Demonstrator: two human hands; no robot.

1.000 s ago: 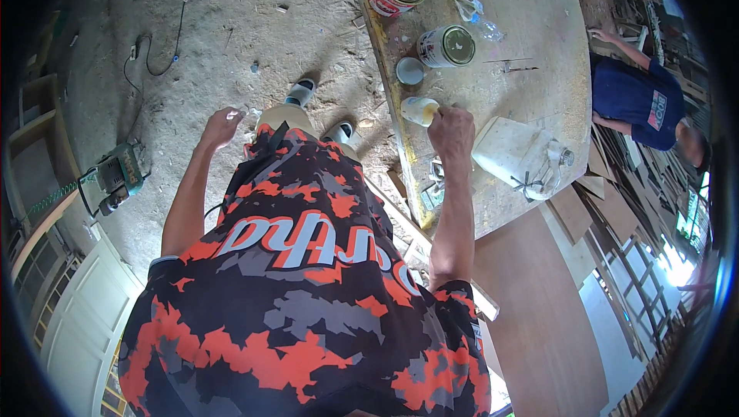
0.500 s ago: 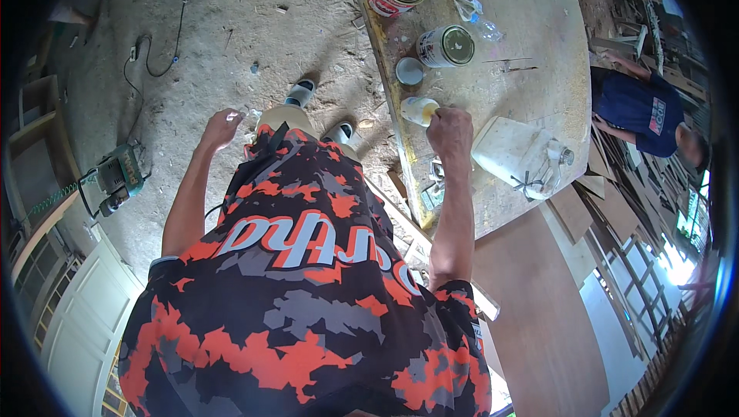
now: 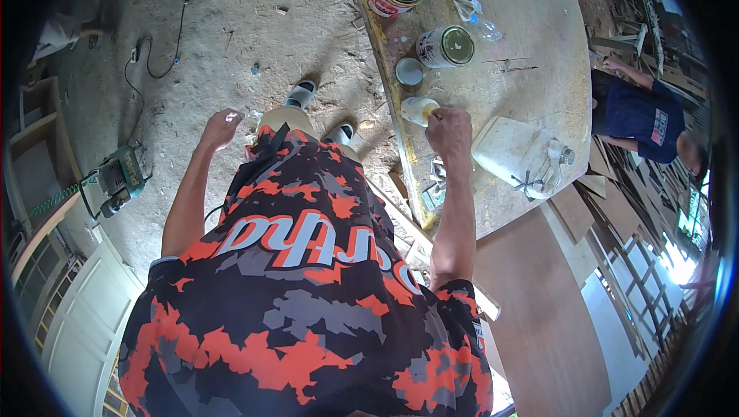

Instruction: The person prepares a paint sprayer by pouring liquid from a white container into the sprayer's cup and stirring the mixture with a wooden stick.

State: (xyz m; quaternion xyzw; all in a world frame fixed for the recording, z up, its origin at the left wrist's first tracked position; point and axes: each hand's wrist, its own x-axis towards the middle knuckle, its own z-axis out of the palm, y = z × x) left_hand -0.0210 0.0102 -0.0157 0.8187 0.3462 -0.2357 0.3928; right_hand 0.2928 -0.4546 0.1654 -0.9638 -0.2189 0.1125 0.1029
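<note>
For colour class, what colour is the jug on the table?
The jug is cloudy white, best seen in head view.

A dusty grey floor (image 3: 239, 40), littered with small scraps, spreads across the far left. Along the left side stands an open wooden cabinet (image 3: 37, 138), with a pale panelled door (image 3: 91, 305) nearer. A stained wooden table (image 3: 531, 40) fills the far right; nearer lies a broad brown sheet (image 3: 539, 317). Bright light (image 3: 681, 269) glares at the right edge, beyond loose boards (image 3: 616, 201).

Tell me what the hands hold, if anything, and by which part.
I can't tell: the right hand is curled at a small whitish container, its grip hidden; something pale shows by the left hand, perhaps held.
</note>
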